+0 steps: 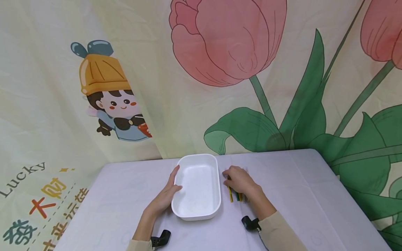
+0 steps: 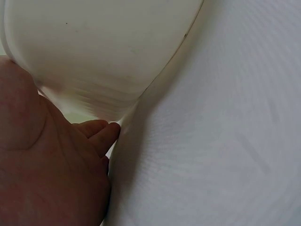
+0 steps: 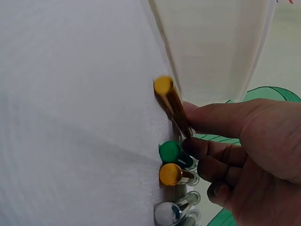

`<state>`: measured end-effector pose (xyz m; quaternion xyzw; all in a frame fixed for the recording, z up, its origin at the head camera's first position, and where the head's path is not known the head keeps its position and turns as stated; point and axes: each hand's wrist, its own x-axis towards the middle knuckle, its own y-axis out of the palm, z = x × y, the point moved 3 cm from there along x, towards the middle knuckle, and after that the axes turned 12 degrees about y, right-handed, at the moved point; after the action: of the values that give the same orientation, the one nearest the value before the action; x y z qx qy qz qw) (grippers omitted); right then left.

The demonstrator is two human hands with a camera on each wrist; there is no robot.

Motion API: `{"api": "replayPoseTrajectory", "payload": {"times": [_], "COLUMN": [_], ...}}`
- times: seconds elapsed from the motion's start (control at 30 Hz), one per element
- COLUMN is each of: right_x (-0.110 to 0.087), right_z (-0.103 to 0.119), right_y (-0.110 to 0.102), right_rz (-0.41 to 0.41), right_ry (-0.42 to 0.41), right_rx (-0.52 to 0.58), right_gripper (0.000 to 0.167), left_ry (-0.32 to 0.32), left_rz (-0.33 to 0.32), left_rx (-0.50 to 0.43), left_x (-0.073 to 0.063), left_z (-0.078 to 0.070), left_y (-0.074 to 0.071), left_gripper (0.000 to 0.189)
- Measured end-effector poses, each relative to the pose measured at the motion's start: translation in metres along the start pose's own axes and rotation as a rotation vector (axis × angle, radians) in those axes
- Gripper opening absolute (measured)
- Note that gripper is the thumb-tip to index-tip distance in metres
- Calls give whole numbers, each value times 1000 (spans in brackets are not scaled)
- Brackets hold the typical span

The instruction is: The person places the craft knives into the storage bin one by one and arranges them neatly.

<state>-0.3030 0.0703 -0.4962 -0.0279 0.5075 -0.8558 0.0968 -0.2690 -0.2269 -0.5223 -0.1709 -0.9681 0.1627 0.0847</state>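
A white rectangular tub [image 1: 197, 190] with rounded corners stands on the table with nothing in it. My left hand [image 1: 164, 198] holds its left side, the thumb over the rim and the fingers along the outer wall [image 2: 101, 52]. To the right of the tub, my right hand [image 3: 254, 141] pinches a slim amber tube [image 3: 175, 106] between thumb and fingers, its near end tilted up. Beside it lie a green tube [image 3: 170, 151], another amber tube [image 3: 171, 174] and clear tubes [image 3: 168, 213], side by side with clear lips at their far ends.
A white cloth [image 1: 292, 198] covers the table. Behind it hangs a printed backdrop [image 1: 188, 104] with tulips and a cartoon child, close to the table's far edge. Black wrist cameras [image 1: 161, 239] are strapped on both wrists.
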Motion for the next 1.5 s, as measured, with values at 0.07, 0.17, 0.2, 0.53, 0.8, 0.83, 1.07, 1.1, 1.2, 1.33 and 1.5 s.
{"api": "replayPoseTrajectory", "payload": {"times": [0.07, 0.17, 0.2, 0.53, 0.8, 0.83, 1.07, 1.1, 1.2, 1.33, 1.5], "right_x": [-1, -2, -3, -3, -3, -3, -4, -4, -4, -4, -4], "right_z": [1, 3, 4, 2, -1, -2, -3, -4, -4, -5, -5], "right_y": [0, -1, -1, 1, -2, -3, -13, -14, -18, -22, -26], "right_rz": [7, 15, 17, 39, 54, 52, 40, 38, 28, 2, -18], "right_ry": [-1, 10, 18, 81, 83, 82, 72, 68, 56, 45, 56], "right_rx": [-5, -22, -25, 32, 163, 175, 266, 279, 328, 375, 407], "right_gripper": [29, 28, 29, 34, 41, 41, 41, 41, 41, 41, 41], "left_ry": [2, 9, 10, 5, 1, 1, -14, -19, -24, -29, -31], "left_rz": [1, 2, 2, 2, -1, -1, -12, -15, -17, -16, -16], "left_rx": [-3, -8, -11, -15, -21, -21, -20, -19, -10, -5, 1], "left_x": [0, 0, 0, 0, 0, 0, 1, 1, 0, 0, 1], "left_z": [0, 1, 1, 0, 0, 0, 2, 2, 2, 2, 3], "left_y": [0, -1, -1, -1, -1, -1, -1, -1, -1, -1, -1], "left_gripper": [76, 76, 76, 76, 76, 76, 77, 77, 77, 78, 77]}}
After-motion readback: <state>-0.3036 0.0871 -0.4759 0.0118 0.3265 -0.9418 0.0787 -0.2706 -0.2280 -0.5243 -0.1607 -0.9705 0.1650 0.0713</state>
